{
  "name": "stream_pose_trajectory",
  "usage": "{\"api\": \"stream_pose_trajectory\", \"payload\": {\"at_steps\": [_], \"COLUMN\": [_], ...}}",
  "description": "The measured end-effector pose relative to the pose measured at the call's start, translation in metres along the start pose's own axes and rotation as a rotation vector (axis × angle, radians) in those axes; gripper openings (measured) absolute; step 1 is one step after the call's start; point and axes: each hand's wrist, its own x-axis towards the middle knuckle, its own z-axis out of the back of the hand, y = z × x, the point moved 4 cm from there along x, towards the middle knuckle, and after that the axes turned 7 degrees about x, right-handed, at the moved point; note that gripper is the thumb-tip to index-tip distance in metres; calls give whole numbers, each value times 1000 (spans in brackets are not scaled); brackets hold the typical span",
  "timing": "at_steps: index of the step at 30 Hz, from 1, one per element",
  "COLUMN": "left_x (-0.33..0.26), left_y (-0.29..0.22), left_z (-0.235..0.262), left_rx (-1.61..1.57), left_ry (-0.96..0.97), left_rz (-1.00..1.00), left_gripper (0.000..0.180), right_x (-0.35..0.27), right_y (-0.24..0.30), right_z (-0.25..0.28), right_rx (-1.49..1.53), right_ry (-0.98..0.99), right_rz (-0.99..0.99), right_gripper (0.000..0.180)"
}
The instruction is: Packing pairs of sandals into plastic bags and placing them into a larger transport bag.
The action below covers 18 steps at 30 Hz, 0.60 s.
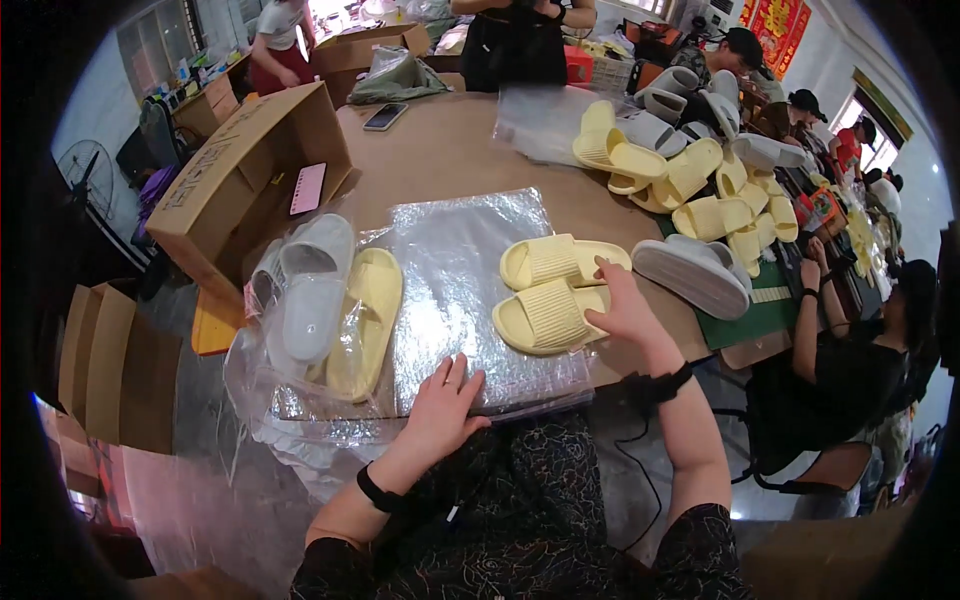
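My left hand [441, 402] lies flat, fingers spread, on the near edge of a stack of clear plastic bags [440, 290]. On the right half of that stack sits a pair of pale yellow ribbed slide slippers, a far one [545, 262] and a near one [545, 318], side by side with toes to the left. My right hand [628, 308] grips the pair at the heel ends, index finger on the far slipper and thumb on the near one. Left of the stack, grey slippers [315, 300] and a yellow slipper [365, 325] lie in clear plastic.
A grey slipper [692, 275] lies right of the pair. Yellow slippers [690, 175] and grey slippers are heaped at the far right. An open cardboard box [240, 180] with a pink card stands at left. A phone [386, 117] lies farther back. A co-worker [830, 370] sits at right.
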Motion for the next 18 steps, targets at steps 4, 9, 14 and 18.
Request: {"api": "stream_pose_trajectory", "payload": {"at_steps": [4,9,14,18], "left_x": [0,-1,1,3], "left_y": [-1,3,1,18], "left_z": [1,-9,-4,4], "left_rx": [2,15,135,-2], "left_ry": [-8,13,22,-47], "left_rz": [-8,-33,-85,-103], "left_gripper": [73,73,71,50], "right_x": [27,35,7,-47], "right_y": [-12,-1,5,59], "right_z": [-27,-24,34,63], "right_rx": [-196,-38,456,1465], "right_ry": [140,125,-280,-417], "right_rz": [22,83,-166,-345], "right_gripper": [47,26,24,27]}}
